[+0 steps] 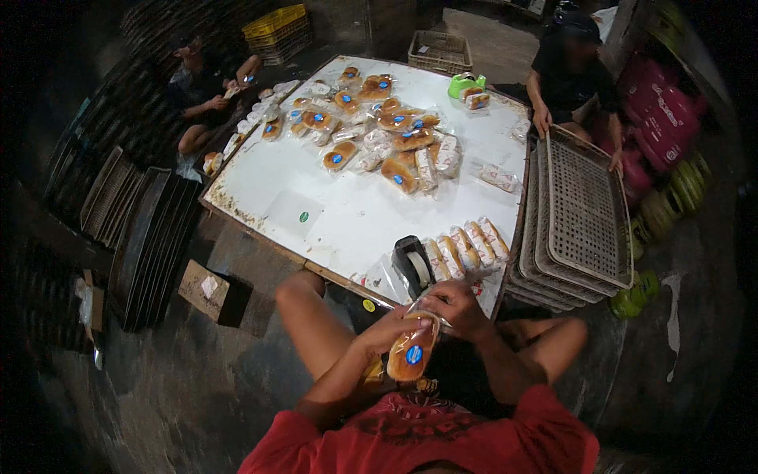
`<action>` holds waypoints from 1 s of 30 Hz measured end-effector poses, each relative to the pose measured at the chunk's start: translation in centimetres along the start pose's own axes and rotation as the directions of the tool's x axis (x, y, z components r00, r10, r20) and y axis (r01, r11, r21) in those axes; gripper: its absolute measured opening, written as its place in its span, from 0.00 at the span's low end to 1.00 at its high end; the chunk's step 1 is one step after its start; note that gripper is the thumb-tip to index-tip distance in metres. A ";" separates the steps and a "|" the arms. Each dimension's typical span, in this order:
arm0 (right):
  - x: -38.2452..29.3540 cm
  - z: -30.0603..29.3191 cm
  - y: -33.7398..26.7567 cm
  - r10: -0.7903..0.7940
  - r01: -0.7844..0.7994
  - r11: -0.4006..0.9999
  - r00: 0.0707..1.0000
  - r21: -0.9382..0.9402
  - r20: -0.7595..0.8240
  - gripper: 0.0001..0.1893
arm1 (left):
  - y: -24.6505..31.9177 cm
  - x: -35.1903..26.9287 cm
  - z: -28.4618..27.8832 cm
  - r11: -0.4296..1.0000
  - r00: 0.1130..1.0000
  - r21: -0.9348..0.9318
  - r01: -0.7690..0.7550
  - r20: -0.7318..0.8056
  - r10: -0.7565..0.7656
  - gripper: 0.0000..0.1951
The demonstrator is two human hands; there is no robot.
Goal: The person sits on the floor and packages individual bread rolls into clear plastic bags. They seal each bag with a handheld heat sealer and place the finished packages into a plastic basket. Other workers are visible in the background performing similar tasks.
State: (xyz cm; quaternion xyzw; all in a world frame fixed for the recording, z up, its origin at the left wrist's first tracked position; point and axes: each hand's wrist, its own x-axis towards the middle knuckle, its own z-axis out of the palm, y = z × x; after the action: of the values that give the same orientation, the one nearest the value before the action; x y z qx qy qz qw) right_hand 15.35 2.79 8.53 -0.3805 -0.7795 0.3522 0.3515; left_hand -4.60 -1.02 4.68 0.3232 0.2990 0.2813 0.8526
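My left hand (pixel 385 333) grips a bread bun (pixel 408 354) in a clear plastic bag with a blue label, held in front of my chest. At the upper end of that bag, the fingers of my right hand (pixel 456 307) are closed on the plastic. A black tape dispenser (pixel 413 266) with a roll of tape stands on the table's near edge, just beyond my hands. To its right lies a row of wrapped buns (pixel 468 246), side by side. A pile of bagged buns (pixel 397 139) covers the middle and far part of the white table (pixel 254 178).
Stacked plastic crates (pixel 586 207) stand at the table's right, where a person (pixel 571 83) holds the top one. Another person (pixel 201 89) sits at the far left. A green tape dispenser (pixel 465 85) is at the back. A cardboard box (pixel 204 291) stands on the floor.
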 end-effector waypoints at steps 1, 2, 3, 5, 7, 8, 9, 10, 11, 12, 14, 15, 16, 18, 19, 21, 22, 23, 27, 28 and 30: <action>-0.2 0.1 0.3 0.064 -0.069 0.996 0.996 0.065 0.068 0.13 | 0.8 -0.3 0.3 1.000 0.999 0.016 -0.024 -0.024 0.025 0.24; -0.4 0.2 0.7 0.124 -0.141 0.982 0.982 0.123 0.140 0.13 | 0.8 -0.4 -0.1 0.997 0.999 0.070 -0.036 -0.018 0.038 0.23; -0.1 0.3 0.6 0.172 -0.212 0.962 0.960 0.174 0.219 0.14 | 0.8 -0.6 -0.6 0.991 0.998 0.126 -0.052 -0.017 0.055 0.21; 0.2 -0.1 0.0 0.181 -0.269 0.951 0.886 0.155 0.427 0.19 | 0.3 -1.1 -1.1 0.971 0.998 0.231 -0.062 0.003 0.063 0.21; 0.3 -0.6 -0.5 0.205 -0.353 0.921 0.799 0.167 0.565 0.22 | -0.4 -1.5 -2.0 0.951 0.998 0.308 -0.030 -0.037 0.044 0.20; 0.0 -0.5 0.0 0.270 -0.390 0.910 0.813 0.138 0.516 0.26 | -1.2 -1.4 -3.1 0.943 0.996 0.332 0.010 -0.089 0.020 0.20; 0.3 -0.1 0.3 0.311 -0.398 0.885 0.891 0.241 0.330 0.26 | -1.1 -1.2 -3.1 0.933 0.992 0.356 0.053 -0.126 -0.008 0.20; 0.6 0.3 0.5 0.358 -0.382 0.858 0.924 0.343 0.132 0.25 | -1.1 -0.8 -2.9 0.938 0.984 0.347 -0.014 -0.162 0.074 0.19; 0.9 1.0 0.8 0.411 -0.343 0.830 0.909 0.439 -0.065 0.25 | -1.3 -0.7 -2.5 0.934 0.949 0.339 -0.113 -0.240 0.202 0.19; 0.8 1.4 1.7 0.375 -0.314 0.860 0.923 0.402 -0.081 0.20 | -1.4 0.0 -2.0 0.916 0.898 0.341 -0.210 -0.303 0.319 0.18; 0.6 3.1 3.9 0.294 -0.246 0.911 0.950 0.330 -0.103 0.12 | -1.3 0.9 -0.7 0.918 0.815 0.173 -0.357 -0.423 0.396 0.14; 0.3 3.9 4.6 0.255 -0.212 0.932 0.960 0.294 -0.115 0.09 | -1.3 1.0 -0.6 0.908 0.790 0.255 -0.332 -0.451 0.416 0.14; 0.1 4.8 4.4 0.271 -0.245 0.948 0.956 0.205 -0.112 0.10 | -1.3 1.1 -0.7 0.893 0.764 0.335 -0.300 -0.476 0.435 0.14; -0.1 5.0 3.7 0.421 -0.380 0.878 0.902 0.291 -0.094 0.11 | -1.5 1.4 -0.4 0.875 0.715 0.381 -0.298 -0.518 0.469 0.15; -0.2 4.9 3.3 0.494 -0.443 0.833 0.865 0.331 -0.085 0.12 | -1.6 1.5 0.0 0.875 0.693 0.351 -0.332 -0.539 0.479 0.16; -0.4 5.3 4.4 0.530 -0.469 0.767 0.848 0.439 -0.020 0.14 | -1.6 2.1 0.8 0.872 0.663 0.285 -0.398 -0.568 0.488 0.19; -0.3 6.0 4.6 0.513 -0.447 0.764 0.858 0.466 -0.019 0.13 | -1.4 2.4 0.3 0.781 0.661 0.356 -0.514 -0.416 0.625 0.23; -0.2 6.5 4.8 0.496 -0.424 0.760 0.868 0.493 -0.019 0.13 | -1.7 2.5 0.3 0.751 0.655 0.315 -0.580 -0.368 0.660 0.26; -0.9 5.6 3.5 0.425 -0.366 0.881 0.891 0.299 -0.162 0.12 | -1.4 1.8 -0.4 0.839 0.705 0.318 -0.441 -0.456 0.543 0.20; -0.2 4.9 1.5 0.207 -0.162 0.967 0.948 0.195 -0.240 0.09 | -1.0 1.6 0.1 0.881 0.693 0.303 -0.364 -0.544 0.473 0.18; -0.2 5.5 0.3 0.209 -0.166 0.968 0.950 0.189 -0.233 0.08 | 0.0 2.0 1.4 0.785 0.541 0.381 -0.489 -0.573 0.615 0.15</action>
State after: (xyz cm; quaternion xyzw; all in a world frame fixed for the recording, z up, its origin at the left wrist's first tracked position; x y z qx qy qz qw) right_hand 11.10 1.18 5.46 -0.4637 -0.6566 0.3973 0.4427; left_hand -2.35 -0.20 4.88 0.3505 0.4909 0.6052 0.5195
